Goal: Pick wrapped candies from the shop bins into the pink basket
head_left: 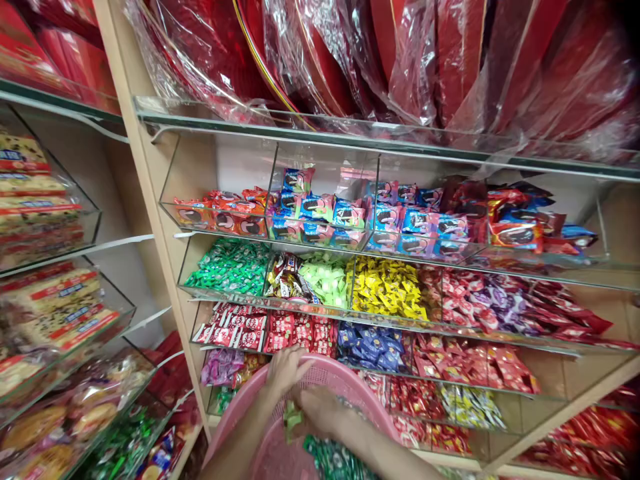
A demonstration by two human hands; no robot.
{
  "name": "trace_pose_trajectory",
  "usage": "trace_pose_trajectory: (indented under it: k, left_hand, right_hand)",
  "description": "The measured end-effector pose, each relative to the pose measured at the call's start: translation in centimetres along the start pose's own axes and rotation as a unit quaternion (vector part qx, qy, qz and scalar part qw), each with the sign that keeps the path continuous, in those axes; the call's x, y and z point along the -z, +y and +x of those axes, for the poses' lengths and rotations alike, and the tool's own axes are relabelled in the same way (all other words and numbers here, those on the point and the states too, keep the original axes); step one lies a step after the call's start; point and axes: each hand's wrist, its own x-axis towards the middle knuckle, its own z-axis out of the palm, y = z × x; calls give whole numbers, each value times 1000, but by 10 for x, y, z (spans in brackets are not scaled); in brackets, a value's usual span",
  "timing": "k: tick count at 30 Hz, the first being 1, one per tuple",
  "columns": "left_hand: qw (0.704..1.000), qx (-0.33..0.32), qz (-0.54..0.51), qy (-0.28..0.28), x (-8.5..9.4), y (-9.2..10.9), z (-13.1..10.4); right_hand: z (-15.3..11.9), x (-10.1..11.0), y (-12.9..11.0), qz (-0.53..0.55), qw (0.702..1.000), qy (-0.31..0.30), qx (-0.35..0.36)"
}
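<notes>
A pink plastic basket (pixel 365 377) with a perforated wall stands in front of the lower shelves. My left hand (pixel 286 371) lies over its far rim, thumb and fingers apart; whether it touches the rim is unclear. Inside the basket, my right hand (pixel 323 412) is blurred, its fingers closed around a light green candy packet (pixel 293 420). Dark green wrapped candies (pixel 335 460) lie in the basket under my right forearm. Just beyond my left hand are red-and-white candy packets (pixel 300 332) in a shelf compartment.
Clear-walled shelf bins hold green candies (pixel 227 267), yellow candies (pixel 385 287), blue candies (pixel 373 347) and blue-and-pink cookie packs (pixel 315 207). Red plastic-wrapped goods (pixel 340 60) fill the glass shelf (pixel 350 133) above. A wooden upright (pixel 145 180) divides off the left shelves with packaged biscuits (pixel 75 303).
</notes>
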Motion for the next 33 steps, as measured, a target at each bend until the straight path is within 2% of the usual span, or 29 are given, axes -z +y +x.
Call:
trace_pose_trajectory:
  k: [2, 6, 8, 10, 13, 17, 33]
  left_hand:
    - [1000, 1, 2, -4, 0, -1, 0]
    - [1000, -3, 0, 8, 0, -1, -1]
    - [1000, -9, -2, 15, 0, -1, -1]
    - [1000, -13, -7, 20, -1, -2, -1]
    - [1000, -14, -13, 24, -4, -5, 0]
    - [1000, -11, -10, 23, -6, -7, 0]
    - [999, -2, -21, 41, -11, -10, 1]
  right_hand:
    - [-5, 50, 1, -4, 1000, 7, 27]
    - [4, 147, 11, -27, 989, 142, -37]
    - [18, 178, 19, -60, 974, 198, -86]
    - [34, 196, 26, -92, 960, 231, -130]
    - [54, 209, 31, -118, 948, 236, -179]
    - [67, 216, 32, -112, 960, 187, -178]
    - [76, 215, 42, -111, 964, 167, -176]
